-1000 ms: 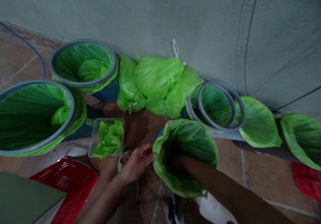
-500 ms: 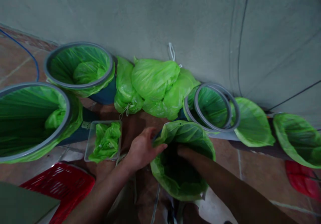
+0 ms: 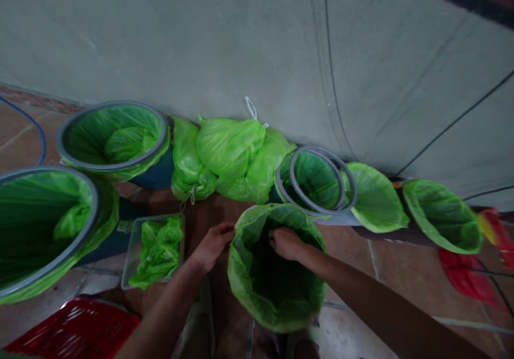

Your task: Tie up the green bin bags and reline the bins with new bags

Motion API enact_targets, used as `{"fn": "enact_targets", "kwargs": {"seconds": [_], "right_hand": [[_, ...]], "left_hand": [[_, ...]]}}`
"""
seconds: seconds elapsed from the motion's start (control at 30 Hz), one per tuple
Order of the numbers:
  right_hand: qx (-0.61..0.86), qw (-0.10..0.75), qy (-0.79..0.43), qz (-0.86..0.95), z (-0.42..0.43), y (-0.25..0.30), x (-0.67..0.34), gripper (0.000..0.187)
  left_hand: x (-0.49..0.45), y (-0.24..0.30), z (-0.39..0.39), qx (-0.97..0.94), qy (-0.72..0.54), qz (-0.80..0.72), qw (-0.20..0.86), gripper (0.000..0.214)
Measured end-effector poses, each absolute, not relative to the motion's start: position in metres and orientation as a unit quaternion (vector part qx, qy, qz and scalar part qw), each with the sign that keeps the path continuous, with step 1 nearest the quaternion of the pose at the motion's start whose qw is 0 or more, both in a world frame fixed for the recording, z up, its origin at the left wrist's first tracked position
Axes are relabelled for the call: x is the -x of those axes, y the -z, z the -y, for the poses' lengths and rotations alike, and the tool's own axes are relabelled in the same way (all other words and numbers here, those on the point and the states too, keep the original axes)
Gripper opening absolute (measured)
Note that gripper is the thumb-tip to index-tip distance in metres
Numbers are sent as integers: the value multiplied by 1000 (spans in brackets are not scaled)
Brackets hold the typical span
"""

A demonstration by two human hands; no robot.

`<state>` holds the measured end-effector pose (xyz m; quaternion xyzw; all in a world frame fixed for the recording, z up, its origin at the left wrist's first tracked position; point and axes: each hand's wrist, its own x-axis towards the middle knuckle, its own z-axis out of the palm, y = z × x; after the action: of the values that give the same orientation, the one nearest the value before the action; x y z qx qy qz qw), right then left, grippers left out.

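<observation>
A round bin lined with a bright green plastic bag (image 3: 257, 300) stands on the floor right in front of me. My left hand (image 3: 211, 246) is at the bin's left rim, fingers curled and pinching the bag's edge. My right hand (image 3: 286, 244) reaches over the far rim into the opening, fingers bent against the bag's inner side. The bin's inside is dark and I cannot see its bottom.
Two large grey-rimmed lined bins (image 3: 76, 225) (image 3: 114, 139) stand at left. Tied green bags (image 3: 228, 152) lie against the wall. A clear tray of folded green bags (image 3: 155, 249), a red basket (image 3: 76, 332), a grey ring (image 3: 315, 179) and more lined bins (image 3: 441, 214) surround me.
My right hand has come up from deep inside the bag to its far rim. My left hand has shifted to the bag's left edge and closed. The view has tilted upward.
</observation>
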<state>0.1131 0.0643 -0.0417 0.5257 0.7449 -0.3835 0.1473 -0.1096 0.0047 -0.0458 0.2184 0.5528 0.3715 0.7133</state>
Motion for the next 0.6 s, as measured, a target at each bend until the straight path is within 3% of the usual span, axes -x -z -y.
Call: {"fn": "enact_targets", "kwargs": {"seconds": [0.13, 0.23, 0.3, 0.4, 0.5, 0.6], "right_hand": [[-623, 115, 226, -740, -77, -5, -148, 29], [-779, 59, 87, -619, -105, -33, -193, 37], [-845, 29, 46, -531, -125, -38, -223, 52], [-882, 29, 80, -464, -146, -24, -252, 65], [-875, 28, 152, -459, -157, -8, -261, 49], [-876, -17, 195, -441, -161, -9, -262, 38]], "left_hand": [[113, 43, 0, -161, -372, -559, 723, 46], [117, 40, -5, -238, -426, -645, 588, 54], [115, 36, -11, -343, -436, -666, 499, 55], [107, 29, -18, -471, -364, -620, 511, 48], [96, 24, -18, -518, -293, -609, 524, 37], [93, 25, -11, -535, -251, -645, 484, 39]]}}
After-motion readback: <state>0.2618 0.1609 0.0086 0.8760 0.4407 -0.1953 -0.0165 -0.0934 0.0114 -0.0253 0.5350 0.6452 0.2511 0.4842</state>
